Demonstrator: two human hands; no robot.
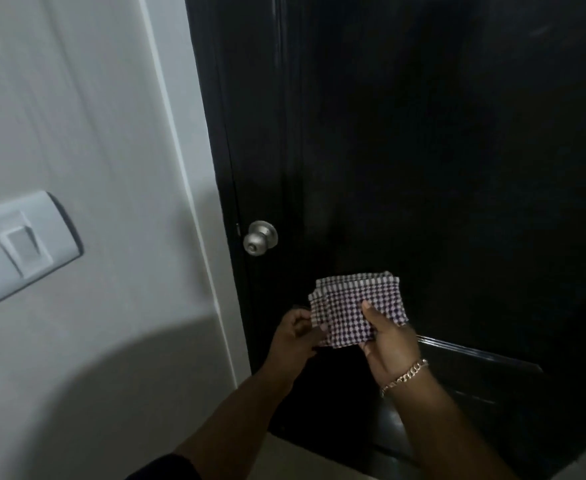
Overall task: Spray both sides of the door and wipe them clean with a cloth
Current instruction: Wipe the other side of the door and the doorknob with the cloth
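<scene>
Both forearms reach up from the bottom edge, a dark sleeve showing on the left one and a gold chain bracelet [405, 375] on the right wrist.

Right hand [387, 344]: grip closed on the checked cloth [355, 308]. Thumb lies across the near face; the fingers are hidden behind the fabric, presumably backing it. This hand carries the weight.

Left hand [293, 336]: fingers curled, pinching the cloth's left edge. Likely squaring up or refolding the pad rather than supporting it.

Cloth is folded into several layers, with striped hem edges stacked along the top. It is held in the air just in front of the door, below and right of the knob. I cannot tell whether it touches the panel. Judgement: a thick folded pad gives a flat wiping face and fresh sides to turn to, hence the two-handed adjustment before pressing it on.

Door [423, 150]: black, glossy, shut or nearly so against its frame. Raised moulding catches light low on the right. No droplets or streaks readable on the dark surface, so the sprayed state is unknown. No spray bottle in view.

Round metal knob [260, 237] sits near the door's left edge.

White wall to the left carries a light switch [25, 245], well apart from the hands. A broad shadow falls across the lower wall.

Wiping of this face appears to be about to start or in a pause.
</scene>
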